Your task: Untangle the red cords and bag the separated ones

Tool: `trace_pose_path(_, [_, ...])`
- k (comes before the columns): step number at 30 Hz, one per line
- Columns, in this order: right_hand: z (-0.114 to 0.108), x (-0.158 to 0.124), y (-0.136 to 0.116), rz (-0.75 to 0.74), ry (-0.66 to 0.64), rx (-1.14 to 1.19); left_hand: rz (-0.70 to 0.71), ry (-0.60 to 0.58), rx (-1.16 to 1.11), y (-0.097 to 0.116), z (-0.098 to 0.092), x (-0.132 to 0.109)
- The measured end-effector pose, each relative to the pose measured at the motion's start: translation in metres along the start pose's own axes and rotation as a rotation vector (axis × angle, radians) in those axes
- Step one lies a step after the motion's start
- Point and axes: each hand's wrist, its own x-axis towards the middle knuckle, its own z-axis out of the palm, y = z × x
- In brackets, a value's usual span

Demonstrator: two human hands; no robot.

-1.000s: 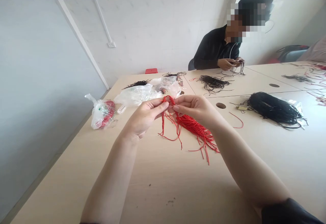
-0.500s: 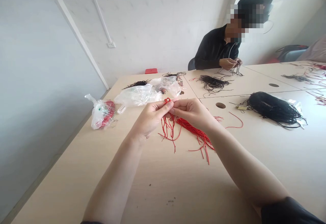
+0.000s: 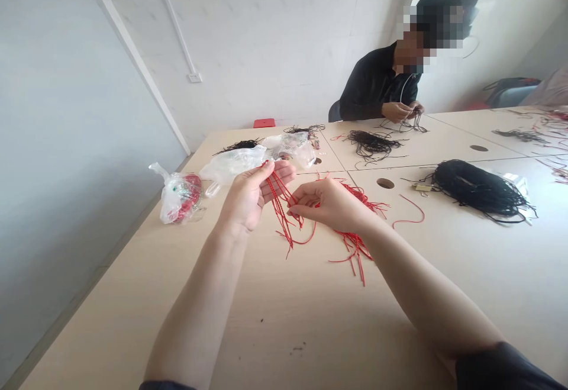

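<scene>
The right hand's (image 3: 332, 203) thumb and forefinger (image 3: 295, 209) are pinched shut on a few red cords (image 3: 278, 195), its other fingers curled under; the left hand (image 3: 246, 197) is turned palm up, its fingers (image 3: 281, 172) stretched out and loosely spread, with the same cords lying across them; the thumb appears to press their top end against the forefinger, so this hand holds them too; between the two hands the cords run taut and slanted, lifted off the table (image 3: 284, 319), and their loose ends hang down below the right fingertips to touch the tabletop.

Under and behind the right wrist a red bundle (image 3: 355, 239) lies on the table, its ends fanned toward the near edge; one stray strand (image 3: 408, 217) curls just right of it, near a round hole (image 3: 385, 183).

Beyond the left hand lie clear bags (image 3: 235, 162); further left stands a knotted bag (image 3: 177, 196) with something red inside; to the right, well apart, sits a black heap (image 3: 479, 189).

At the far end a person (image 3: 377, 85) in dark clothes works black cords (image 3: 370, 141) with both hands (image 3: 402, 110).
</scene>
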Motion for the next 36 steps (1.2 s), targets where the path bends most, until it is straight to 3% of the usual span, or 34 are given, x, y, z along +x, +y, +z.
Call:
trace_pose_path(5, [0.008, 0.004, 0.012, -0.051, -0.156, -0.333, 0.052, 0.109, -0.042, 0.017, -0.016, 0.003])
trace_pose_path(8, [0.015, 0.009, 0.022, -0.139, -0.168, -0.555, 0.076, 0.184, -0.045, 0.028, -0.027, 0.003])
trace_pose_path(11, [0.019, 0.014, 0.029, -0.145, -0.17, -0.631, 0.103, 0.217, -0.032, 0.034, -0.035, 0.003])
trace_pose_path(15, [0.017, 0.014, 0.033, -0.081, -0.158, -0.652, 0.107, 0.199, -0.006, 0.035, -0.04, 0.003])
trace_pose_path(20, [0.003, 0.009, 0.028, -0.076, -0.271, -0.507, 0.003, 0.032, 0.043, 0.031, -0.035, 0.0])
trace_pose_path(22, [-0.002, 0.006, 0.022, -0.085, -0.176, -0.486, -0.077, -0.078, 0.086, 0.028, -0.032, -0.002])
trace_pose_path(27, [-0.003, 0.003, 0.008, -0.226, 0.336, -0.425, -0.28, -0.387, 0.261, 0.022, -0.022, -0.005])
trace_pose_path(29, [0.0, 0.004, 0.007, -0.321, 0.386, -0.392, -0.312, -0.44, 0.303, 0.019, -0.019, -0.005])
trace_pose_path(33, [0.004, 0.008, 0.013, -0.524, 0.362, -0.396, -0.337, -0.479, 0.303, 0.016, -0.015, -0.005])
trace_pose_path(36, [0.006, 0.009, 0.016, -0.51, 0.417, -0.435, -0.36, -0.478, 0.292, 0.015, -0.014, -0.005])
